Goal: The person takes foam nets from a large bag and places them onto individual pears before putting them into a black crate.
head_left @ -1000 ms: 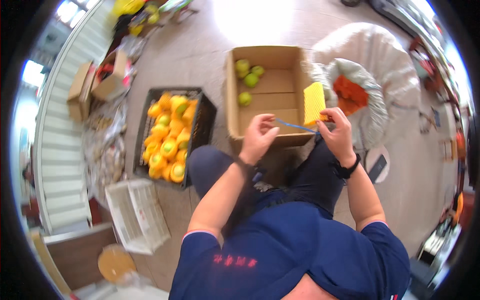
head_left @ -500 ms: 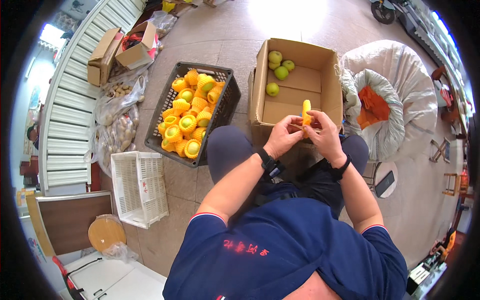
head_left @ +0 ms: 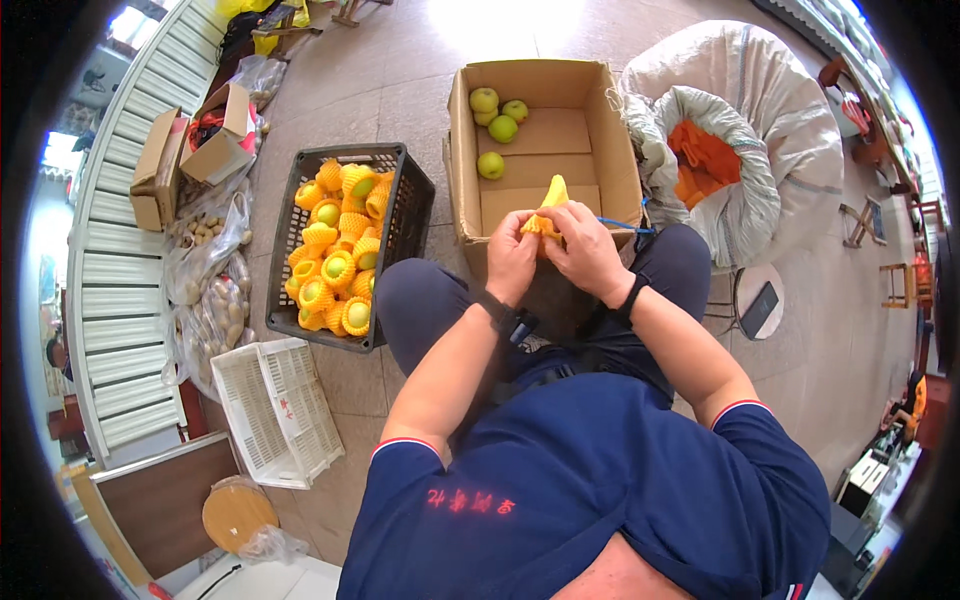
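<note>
My left hand and my right hand meet over the near edge of the cardboard box, both with fingers closed on a yellow foam net sleeve that is crumpled between them and pointing up. A blue strip runs out to the right beside my right hand. Inside the box, several green apples lie toward the back left. To the left stands a black plastic crate heaped with fruit in yellow foam sleeves.
A large woven sack with orange material inside is at right, near a round stool bearing a dark flat object. A white crate, bags of round produce, opened cartons and a round wooden board are at left.
My hands have come together and moved left with the yellow sleeve, which was held up flat in my right hand and is now crumpled between both hands. The view has shifted somewhat.
</note>
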`<state>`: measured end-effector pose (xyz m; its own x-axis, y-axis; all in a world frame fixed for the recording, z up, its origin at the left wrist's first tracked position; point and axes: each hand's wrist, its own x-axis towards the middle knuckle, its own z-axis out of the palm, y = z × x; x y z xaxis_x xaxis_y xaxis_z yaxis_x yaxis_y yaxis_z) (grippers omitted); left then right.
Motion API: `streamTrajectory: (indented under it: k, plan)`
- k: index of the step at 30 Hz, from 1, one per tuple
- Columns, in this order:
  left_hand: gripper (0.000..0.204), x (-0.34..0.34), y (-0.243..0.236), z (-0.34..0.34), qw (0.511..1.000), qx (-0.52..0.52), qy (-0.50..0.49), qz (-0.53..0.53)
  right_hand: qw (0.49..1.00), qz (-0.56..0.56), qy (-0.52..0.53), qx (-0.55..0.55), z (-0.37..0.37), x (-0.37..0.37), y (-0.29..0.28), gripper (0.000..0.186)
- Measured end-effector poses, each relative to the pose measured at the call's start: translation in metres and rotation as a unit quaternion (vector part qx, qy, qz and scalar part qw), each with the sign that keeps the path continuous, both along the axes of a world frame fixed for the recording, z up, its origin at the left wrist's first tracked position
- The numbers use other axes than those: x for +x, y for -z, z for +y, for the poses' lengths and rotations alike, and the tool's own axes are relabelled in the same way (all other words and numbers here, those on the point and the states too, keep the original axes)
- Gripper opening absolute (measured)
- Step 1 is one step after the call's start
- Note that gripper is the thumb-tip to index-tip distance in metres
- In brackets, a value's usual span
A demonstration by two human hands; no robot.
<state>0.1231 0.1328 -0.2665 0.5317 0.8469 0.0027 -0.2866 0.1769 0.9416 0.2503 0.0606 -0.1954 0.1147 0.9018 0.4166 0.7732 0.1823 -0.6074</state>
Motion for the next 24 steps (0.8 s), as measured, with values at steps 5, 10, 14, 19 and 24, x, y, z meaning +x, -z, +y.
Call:
streamTrajectory:
  k: [5,10,14,19,24]
  plan:
    - [0.02,-0.003,-0.002,0.0,0.998,0.052,-0.011,0.042,0.995,-0.034,0.087,-0.035,0.002,0.006,0.008,0.037]
    - [0.017,-0.004,-0.024,0.002,0.982,-0.188,0.016,0.001,0.996,-0.002,0.084,-0.042,0.002,0.016,0.024,0.038]
    - [0.019,-0.005,-0.023,0.007,0.968,-0.246,-0.001,-0.052,0.997,0.012,0.075,-0.011,0.004,0.012,0.026,0.034]
    - [0.023,-0.005,-0.013,0.009,0.981,-0.186,0.003,-0.045,0.992,0.087,0.09,-0.022,0.006,0.015,0.028,0.028]
    - [0.032,0.001,-0.014,0.001,1.0,-0.023,-0.013,0.016,0.956,0.268,0.089,-0.08,0.008,0.023,0.043,0.034]
